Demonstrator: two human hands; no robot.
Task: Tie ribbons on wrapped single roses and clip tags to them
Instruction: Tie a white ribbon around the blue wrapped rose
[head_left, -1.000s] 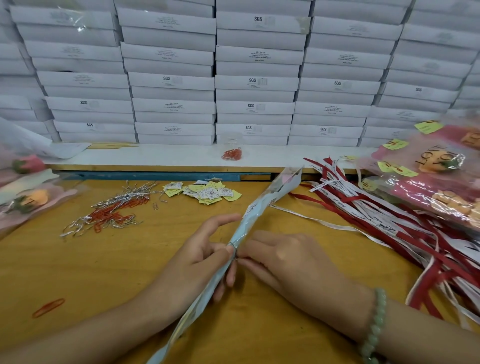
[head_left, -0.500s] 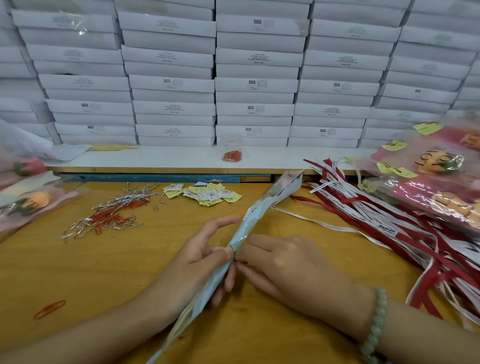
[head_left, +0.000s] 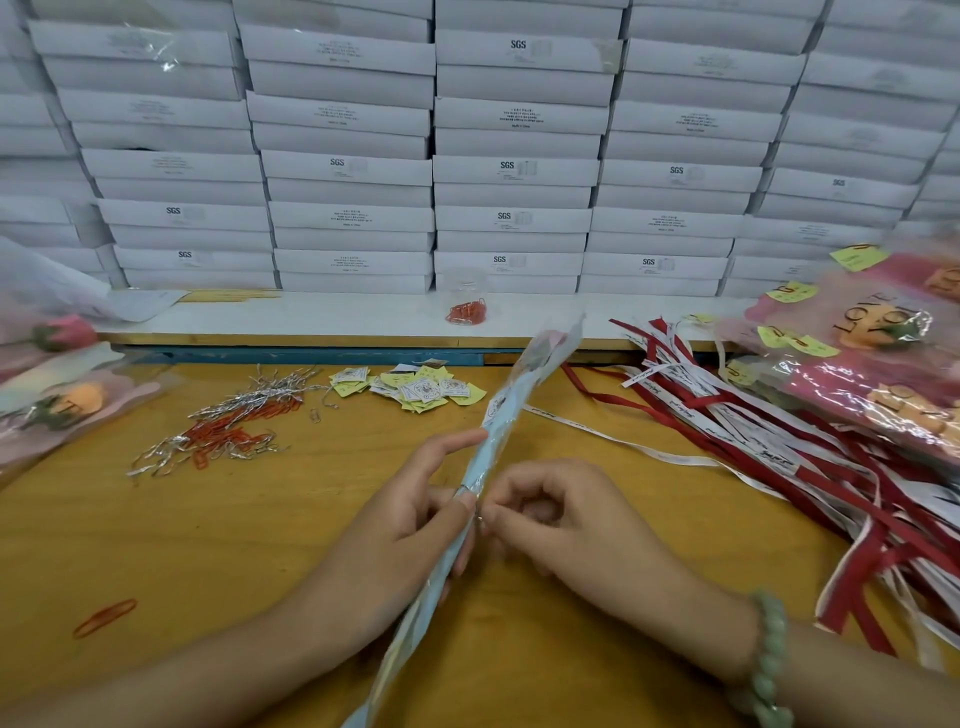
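Two hands are working one wrapped rose (head_left: 511, 410), which is lying slantwise over the table (head_left: 156, 545), its lower end pointing toward me and its wide top lifted toward the ribbons (head_left: 753, 431) on the right. I am gripping the sleeve with the left hand (head_left: 410, 530), thumb and fingers curled round its narrow waist, index finger stretched up along the wrap. With the right hand (head_left: 566, 525) I am pinching a small silvery bit (head_left: 467, 493) at the sleeve's edge, fingertips drawn tight together; it is too small for me to tell whether it is a wire tie or a clip. I am judging this to be a fastening step, so I am aiming to do it cleanly: pressing the film flat with the left thumb just beside the fastener so nothing is sliding, and working only with the right fingertips, gently, since thin film is probably prone to tearing. The tags (head_left: 421, 387) and the heap of silver ties and orange clips (head_left: 228, 426) are lying well apart to the left, and I am leaving them until this fastener is sitting snug.
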